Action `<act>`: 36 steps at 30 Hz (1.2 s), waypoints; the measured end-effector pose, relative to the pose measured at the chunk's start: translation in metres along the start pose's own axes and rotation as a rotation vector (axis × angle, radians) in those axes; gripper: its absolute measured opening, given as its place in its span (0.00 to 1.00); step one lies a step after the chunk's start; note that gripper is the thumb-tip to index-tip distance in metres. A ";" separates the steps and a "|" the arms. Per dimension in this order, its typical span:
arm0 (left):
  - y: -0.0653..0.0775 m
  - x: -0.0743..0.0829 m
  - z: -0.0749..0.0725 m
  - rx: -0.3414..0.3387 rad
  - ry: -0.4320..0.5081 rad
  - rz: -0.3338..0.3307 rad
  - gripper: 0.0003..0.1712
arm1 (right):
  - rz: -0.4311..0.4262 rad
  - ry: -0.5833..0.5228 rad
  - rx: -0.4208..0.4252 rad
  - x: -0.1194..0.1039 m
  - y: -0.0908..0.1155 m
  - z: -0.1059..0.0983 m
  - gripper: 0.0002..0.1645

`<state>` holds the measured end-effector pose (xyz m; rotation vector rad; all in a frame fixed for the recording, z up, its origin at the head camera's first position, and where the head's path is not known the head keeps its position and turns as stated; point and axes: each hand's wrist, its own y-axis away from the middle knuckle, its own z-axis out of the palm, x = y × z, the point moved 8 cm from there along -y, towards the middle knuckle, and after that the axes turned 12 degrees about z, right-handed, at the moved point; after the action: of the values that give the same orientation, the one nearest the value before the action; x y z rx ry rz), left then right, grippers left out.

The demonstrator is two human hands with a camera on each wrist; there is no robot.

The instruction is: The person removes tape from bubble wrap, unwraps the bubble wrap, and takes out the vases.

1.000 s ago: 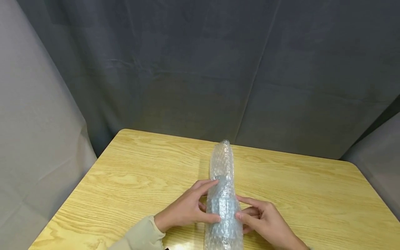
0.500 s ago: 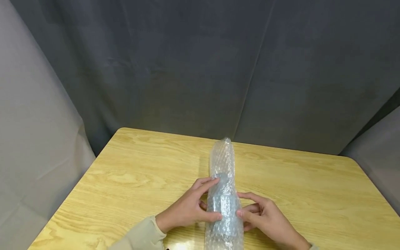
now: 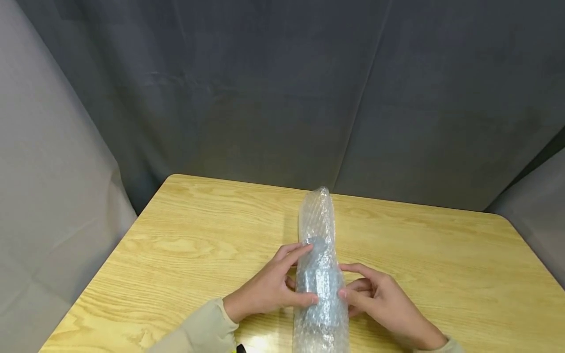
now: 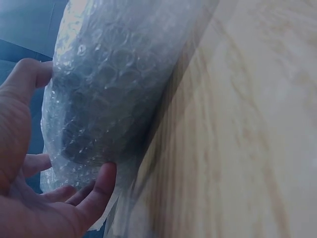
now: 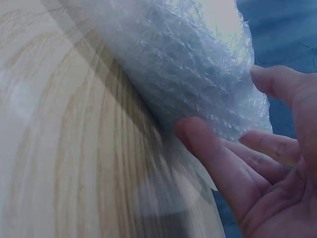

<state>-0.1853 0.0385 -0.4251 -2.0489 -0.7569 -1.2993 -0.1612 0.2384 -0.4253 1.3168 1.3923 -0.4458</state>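
A long bundle of clear bubble wrap (image 3: 321,314) lies lengthwise on the wooden table, its near end cut off by the bottom of the head view. Something grey-blue inside shows through the layers, its kind blurred by the bubbles. My left hand (image 3: 275,284) holds the bundle from the left, thumb and index finger over its top and the other fingers along its side. From the right, my right hand (image 3: 381,301) grips its edge with thumb and bent fingers. In the right wrist view the fingertips (image 5: 190,131) meet the wrap low on its side, close over the table.
The wood-grained table (image 3: 198,230) extends to both sides of the bundle. A dark grey curtain (image 3: 265,98) hangs behind it, with a lighter cloth (image 3: 57,171) at the left. A small black and yellow object (image 3: 240,348) peeks in at the bottom edge.
Bundle, hands and table edge all sit slightly higher in the head view now. Both hands keep about the same places on the wrap. More of the black and yellow object shows.
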 end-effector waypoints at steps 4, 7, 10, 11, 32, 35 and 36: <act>-0.004 0.001 -0.003 0.017 -0.017 0.010 0.55 | -0.066 0.090 0.078 -0.009 -0.002 -0.008 0.32; -0.006 0.002 -0.004 0.031 -0.030 0.011 0.56 | -0.123 0.156 0.149 -0.017 -0.003 -0.014 0.28; -0.009 0.003 -0.005 0.033 -0.042 0.011 0.56 | -0.155 0.219 0.222 -0.022 -0.002 -0.018 0.25; -0.010 0.003 -0.005 0.033 -0.046 0.010 0.56 | -0.155 0.231 0.244 -0.023 -0.002 -0.020 0.24; -0.013 0.009 -0.008 0.042 -0.042 0.032 0.57 | -0.312 0.438 0.509 -0.060 0.001 -0.033 0.11; -0.004 0.005 -0.004 0.037 -0.059 0.011 0.57 | -0.347 0.454 0.499 -0.057 -0.001 -0.026 0.10; -0.001 0.004 -0.003 0.035 -0.062 0.000 0.57 | -0.359 0.453 0.489 -0.056 -0.002 -0.023 0.10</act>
<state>-0.1863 0.0381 -0.4205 -2.0699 -0.8015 -1.2185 -0.1859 0.2323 -0.3707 1.6285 1.9999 -0.8020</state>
